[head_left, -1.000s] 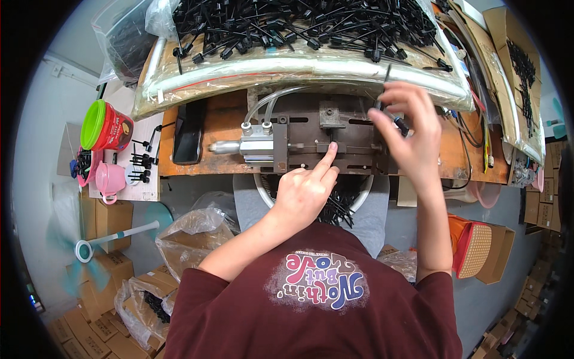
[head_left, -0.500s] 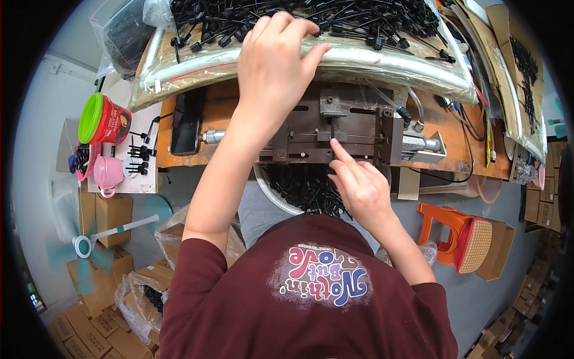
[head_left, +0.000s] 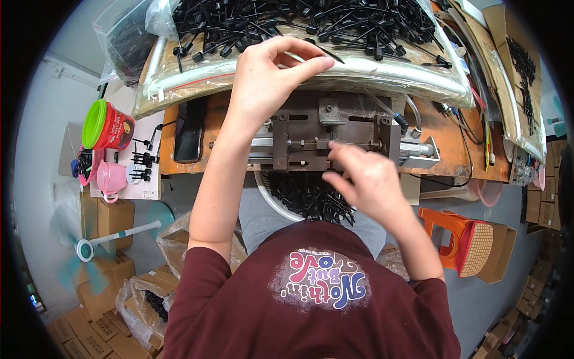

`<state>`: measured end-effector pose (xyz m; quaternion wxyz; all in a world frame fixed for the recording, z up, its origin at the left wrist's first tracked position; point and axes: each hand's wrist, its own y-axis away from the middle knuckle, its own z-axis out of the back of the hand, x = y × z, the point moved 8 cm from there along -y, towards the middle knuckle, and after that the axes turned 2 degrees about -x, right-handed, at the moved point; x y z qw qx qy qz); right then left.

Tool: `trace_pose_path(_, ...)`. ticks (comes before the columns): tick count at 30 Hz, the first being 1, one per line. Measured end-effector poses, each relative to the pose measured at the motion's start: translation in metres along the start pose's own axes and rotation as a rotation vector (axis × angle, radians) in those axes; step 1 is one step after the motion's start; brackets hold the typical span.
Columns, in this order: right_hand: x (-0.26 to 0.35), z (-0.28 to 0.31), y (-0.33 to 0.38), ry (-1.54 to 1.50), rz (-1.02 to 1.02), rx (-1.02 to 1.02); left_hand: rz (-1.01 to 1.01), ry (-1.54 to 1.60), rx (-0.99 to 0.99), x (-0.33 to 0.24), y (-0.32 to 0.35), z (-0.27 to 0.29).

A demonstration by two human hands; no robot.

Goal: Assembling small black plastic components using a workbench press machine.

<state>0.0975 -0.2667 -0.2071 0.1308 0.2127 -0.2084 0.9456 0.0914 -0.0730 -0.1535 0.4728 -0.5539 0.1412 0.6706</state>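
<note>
My left hand (head_left: pixel 272 75) is over the front edge of a plastic-wrapped tray (head_left: pixel 197 81). Its thumb and fingertips are closed on a thin black plastic stick (head_left: pixel 336 58), whose pointed end sticks out past the thumb. Behind it, a heap of black plastic parts with long stems (head_left: pixel 371 27) fills the tray. My right hand (head_left: pixel 373 182), a little smeared by motion, is at the front of a dark metal fixture (head_left: pixel 305 158). Its thumb and index finger are apart, with nothing visible between them. The fingertip is close to the small centre block; whether it touches is unclear.
Below the fixture, a white basket (head_left: pixel 276 206) holds many black parts. A phone (head_left: pixel 189 134), a red tub with a green rim (head_left: pixel 107 125) and a pink cup (head_left: pixel 110 178) stand left. Air cylinder and hoses (head_left: pixel 418 149) sit right, above an orange stool (head_left: pixel 439 236).
My left hand has gone from reaching into the heap to pinching a black stick at the tray's edge. My right hand has drawn back slightly from the fixture, its pointing finger now more bent.
</note>
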Motion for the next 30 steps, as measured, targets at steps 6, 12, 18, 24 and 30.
trace_pose_path(6,-0.015,0.077,-0.079,-0.081,0.015,-0.467,-0.019,0.189,-0.039,-0.004,0.023,0.005)
trace_pose_path(12,-0.063,0.056,-0.177,0.050,-0.201,-0.154,-0.108,0.035,-0.059,-0.004,0.033,-0.002)
trace_pose_path(18,-0.067,0.006,-0.223,0.072,-0.196,0.169,-0.269,-0.172,-0.121,-0.009,0.043,0.000)
trace_pose_path(24,-0.062,0.026,-0.208,-0.259,-0.251,0.172,-0.428,-0.309,-0.187,-0.025,0.056,-0.017)
trace_pose_path(30,-0.057,0.045,-0.205,-0.629,-0.349,0.116,-0.462,-0.356,-0.208,-0.040,0.078,-0.013)
